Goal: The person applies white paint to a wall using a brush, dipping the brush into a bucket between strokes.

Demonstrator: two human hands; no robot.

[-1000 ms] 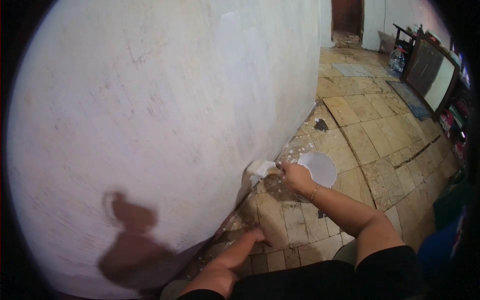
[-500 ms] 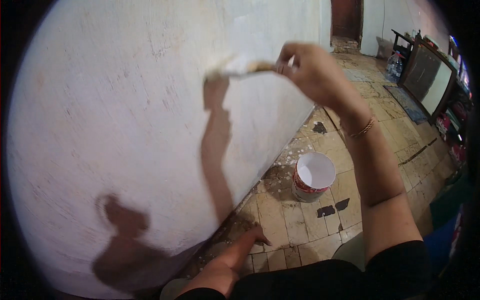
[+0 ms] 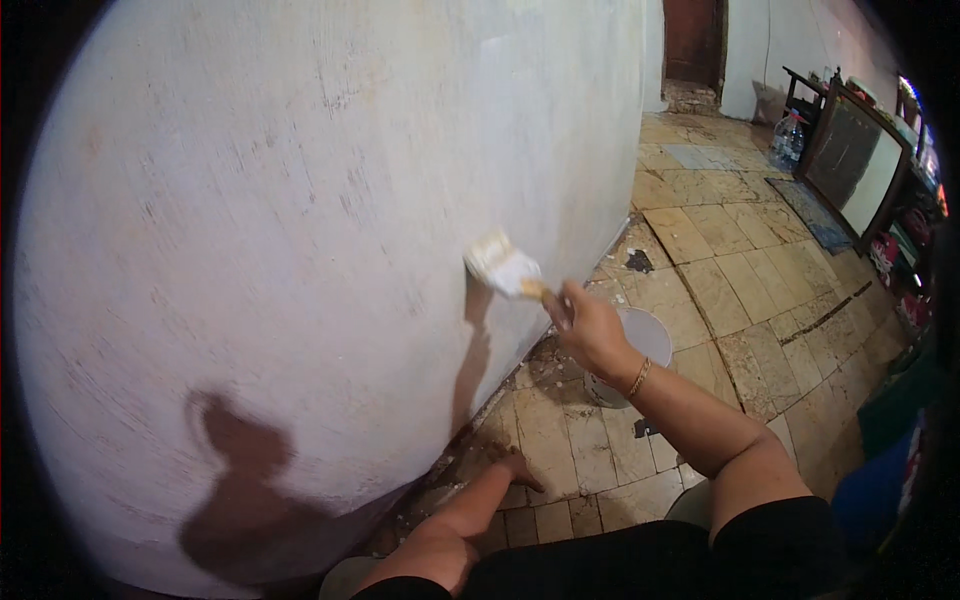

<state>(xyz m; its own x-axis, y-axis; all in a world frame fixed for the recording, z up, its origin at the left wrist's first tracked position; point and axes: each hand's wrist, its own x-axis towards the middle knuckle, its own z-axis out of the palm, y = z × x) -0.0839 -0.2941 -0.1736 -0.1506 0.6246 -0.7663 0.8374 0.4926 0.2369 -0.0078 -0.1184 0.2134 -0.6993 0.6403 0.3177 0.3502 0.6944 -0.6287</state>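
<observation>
My right hand (image 3: 596,335) is closed round the handle of a paintbrush (image 3: 508,268). White paint coats the brush, and its bristles are at the whitish wall (image 3: 250,200), with the brush's shadow just below. Behind my right wrist stands a paint bucket (image 3: 650,333), partly hidden by the hand and forearm; its inside is white. Low beside the foot of the wall is my left hand (image 3: 520,472), with fingers stretched out and nothing visible in them. Whether it touches the floor I cannot tell.
Worn tiles cover the floor (image 3: 740,270), with paint spots along the wall's base. At the right, a framed mirror-like panel (image 3: 860,160) leans beside plastic bottles (image 3: 787,140). A dark mat (image 3: 810,210) lies before it. A brown door (image 3: 692,40) is at the back.
My right hand has swept the paintbrush down the wall, slightly to the right, and now covers part of the bucket. My left hand has stayed in place.
</observation>
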